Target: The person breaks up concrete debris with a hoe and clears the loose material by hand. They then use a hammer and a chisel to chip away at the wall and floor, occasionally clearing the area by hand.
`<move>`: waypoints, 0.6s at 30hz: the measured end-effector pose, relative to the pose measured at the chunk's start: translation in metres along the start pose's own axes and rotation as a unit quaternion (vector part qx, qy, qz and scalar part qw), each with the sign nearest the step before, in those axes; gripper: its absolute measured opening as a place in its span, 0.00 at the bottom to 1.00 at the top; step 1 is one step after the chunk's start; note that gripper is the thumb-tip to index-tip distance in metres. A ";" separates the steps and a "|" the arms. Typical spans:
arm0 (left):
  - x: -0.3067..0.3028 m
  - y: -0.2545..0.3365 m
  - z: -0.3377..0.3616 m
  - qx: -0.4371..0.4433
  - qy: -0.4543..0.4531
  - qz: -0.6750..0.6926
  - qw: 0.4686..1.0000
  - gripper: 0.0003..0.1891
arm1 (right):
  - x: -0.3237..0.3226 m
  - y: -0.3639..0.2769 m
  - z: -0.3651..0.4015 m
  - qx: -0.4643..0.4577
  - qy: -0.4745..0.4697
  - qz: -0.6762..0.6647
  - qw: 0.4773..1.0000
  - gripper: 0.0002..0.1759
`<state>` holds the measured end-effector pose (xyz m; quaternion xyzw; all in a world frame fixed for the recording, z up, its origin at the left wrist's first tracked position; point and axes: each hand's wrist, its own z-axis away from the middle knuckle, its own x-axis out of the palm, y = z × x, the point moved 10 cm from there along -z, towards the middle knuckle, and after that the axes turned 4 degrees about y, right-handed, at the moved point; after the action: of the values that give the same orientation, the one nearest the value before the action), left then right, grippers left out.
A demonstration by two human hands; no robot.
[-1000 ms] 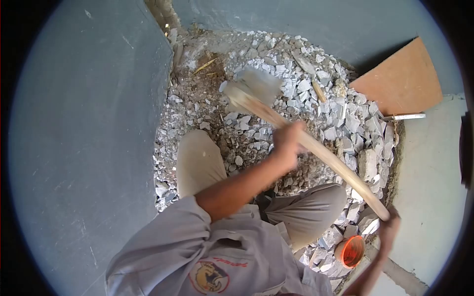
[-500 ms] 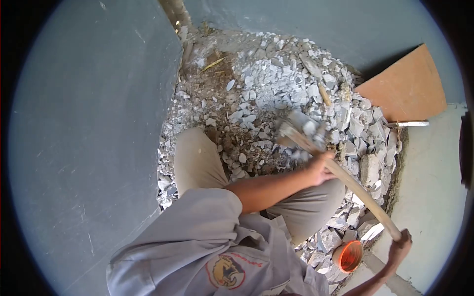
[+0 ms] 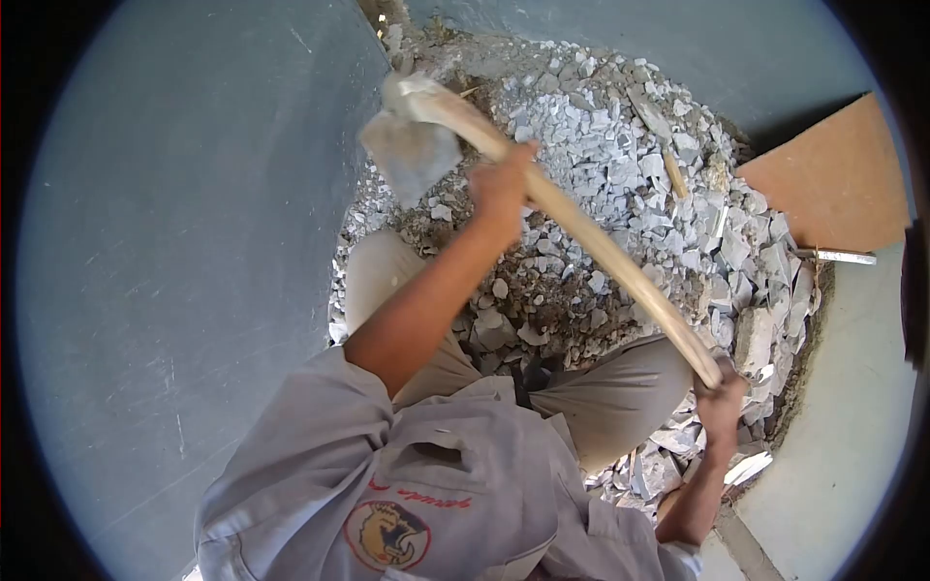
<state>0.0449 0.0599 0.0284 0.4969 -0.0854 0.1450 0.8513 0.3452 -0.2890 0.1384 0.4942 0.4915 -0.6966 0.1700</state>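
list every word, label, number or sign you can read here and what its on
"garuda" (unsure): red lettering on the grey shirt; it is small, blurred and creased, so the spelling is only a best reading.
No readable text: round badge on the shirt, a picture in a red ring.
No readable text: wooden handle.
Too blurred to tell: tool head.

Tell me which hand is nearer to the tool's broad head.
The left hand: it grips the wooden handle nearer the broad head, whereas the right hand holds the handle's opposite end.
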 end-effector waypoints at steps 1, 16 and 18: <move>-0.019 -0.002 -0.013 0.002 0.011 -0.017 1.000 0.15 | 0.025 0.008 -0.006 0.039 -0.051 -0.025 0.998 0.07; 0.078 -0.203 0.147 -0.366 -0.150 0.150 0.906 0.32 | -0.214 0.032 -0.061 -0.065 0.064 0.337 0.937 0.06; 0.120 -0.252 0.166 -0.429 -0.186 0.168 0.868 0.29 | -0.250 0.042 -0.050 -0.073 0.078 0.424 0.899 0.07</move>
<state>0.2419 -0.1822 -0.0622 0.0785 -0.3781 0.1392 0.9119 0.5155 -0.3279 0.3294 0.6945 0.2966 -0.4802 0.4462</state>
